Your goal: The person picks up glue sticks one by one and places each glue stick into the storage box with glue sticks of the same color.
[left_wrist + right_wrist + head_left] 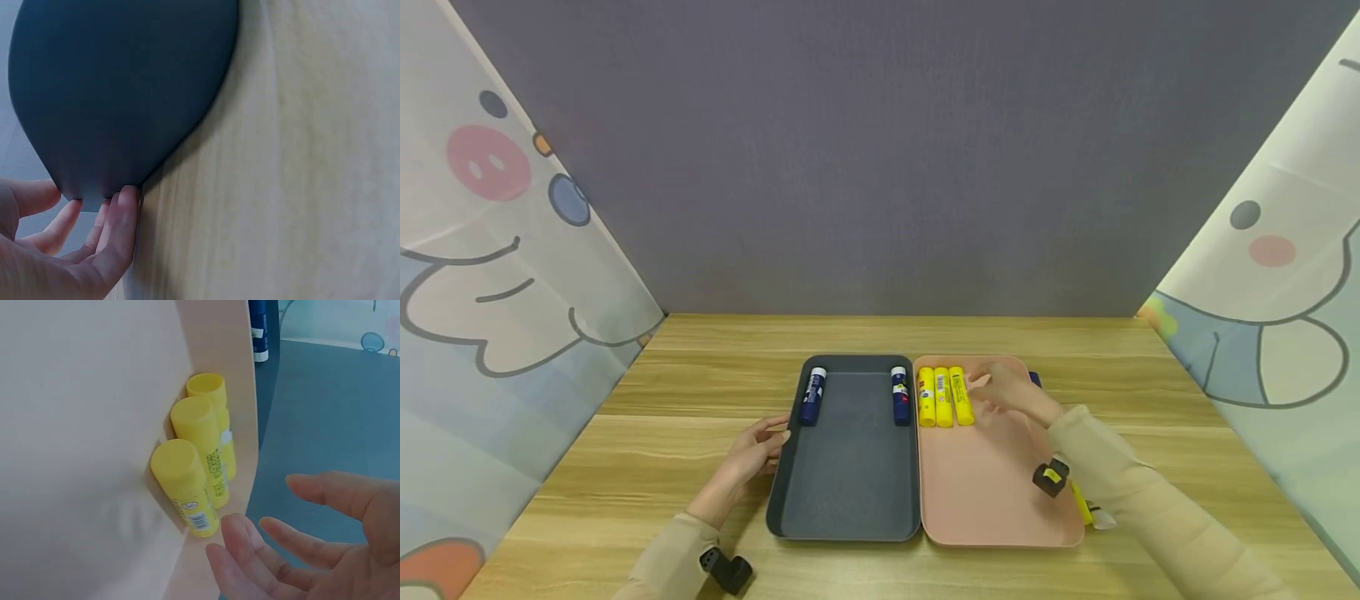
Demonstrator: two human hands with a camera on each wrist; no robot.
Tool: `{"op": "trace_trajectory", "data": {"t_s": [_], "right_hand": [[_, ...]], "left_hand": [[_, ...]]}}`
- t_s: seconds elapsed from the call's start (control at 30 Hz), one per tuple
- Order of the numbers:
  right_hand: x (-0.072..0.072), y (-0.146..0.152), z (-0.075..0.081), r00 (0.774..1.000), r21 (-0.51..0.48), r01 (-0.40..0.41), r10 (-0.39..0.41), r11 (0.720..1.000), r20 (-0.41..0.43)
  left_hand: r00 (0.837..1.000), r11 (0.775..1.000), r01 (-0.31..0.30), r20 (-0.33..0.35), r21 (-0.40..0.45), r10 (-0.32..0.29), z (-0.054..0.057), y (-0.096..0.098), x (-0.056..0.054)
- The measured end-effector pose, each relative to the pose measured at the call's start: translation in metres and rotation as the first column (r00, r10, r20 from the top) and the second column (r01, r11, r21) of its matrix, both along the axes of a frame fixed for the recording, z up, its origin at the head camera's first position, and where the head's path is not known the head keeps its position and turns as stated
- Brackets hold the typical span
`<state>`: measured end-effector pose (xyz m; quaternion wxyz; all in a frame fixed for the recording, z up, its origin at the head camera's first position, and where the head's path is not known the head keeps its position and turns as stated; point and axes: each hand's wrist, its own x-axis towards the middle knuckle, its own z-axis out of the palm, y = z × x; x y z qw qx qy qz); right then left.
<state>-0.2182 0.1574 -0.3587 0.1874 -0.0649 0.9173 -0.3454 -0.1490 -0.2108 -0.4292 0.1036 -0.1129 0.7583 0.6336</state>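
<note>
My left hand [756, 454] rests at the left rim of the dark grey tray [850, 533], fingertips against its outer wall in the left wrist view. Two navy glue sticks with white ends lie in that tray, one glue stick [812, 397] by the left wall, the other glue stick [901, 398] by the right. In the pink tray [1000, 533], three yellow glue sticks [943, 398] lie side by side in the far left corner. Just right of them is my right hand [1003, 387], fingers loosely bent and apart, nothing between them in the right wrist view.
The two trays stand edge to edge on a wooden table [700, 375]. Partly hidden past the pink tray's right side are a dark blue object [1035, 379] and a yellow one [1082, 504]. A grey panel [895, 167] rises behind; printed cloth flanks both sides.
</note>
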Motion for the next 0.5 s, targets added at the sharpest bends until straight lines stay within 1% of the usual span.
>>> {"op": "trace_trajectory", "data": {"t_s": [0.1,0.13,0.23,0.33,0.5], "right_hand": [[0.004,0.003,0.003,0.998,0.001,-0.034,0.034,0.999,-0.047],[0.005,0.003,0.004,0.998,-0.004,-0.032,0.032,0.999,-0.051],[0.009,0.008,0.007,0.996,-0.027,-0.06,0.058,0.998,-0.07],[0.013,0.014,0.01,0.995,-0.058,-0.079,0.075,0.995,-0.069],[0.02,0.024,0.012,0.99,-0.065,-0.111,0.104,0.992,-0.099]], "left_hand": [[1.0,1.0,-0.007,0.004,0.003,0.007,0.0,0.0,0.0],[1.0,1.0,-0.003,0.004,0.003,0.003,0.0,0.0,0.0],[1.0,1.0,-0.006,0.001,0.003,0.006,0.0,0.0,0.0],[1.0,1.0,0.001,-0.002,0.003,-0.001,0.0,0.0,0.0],[1.0,1.0,0.018,-0.017,-0.001,-0.018,-0.001,-0.001,0.001]]}}
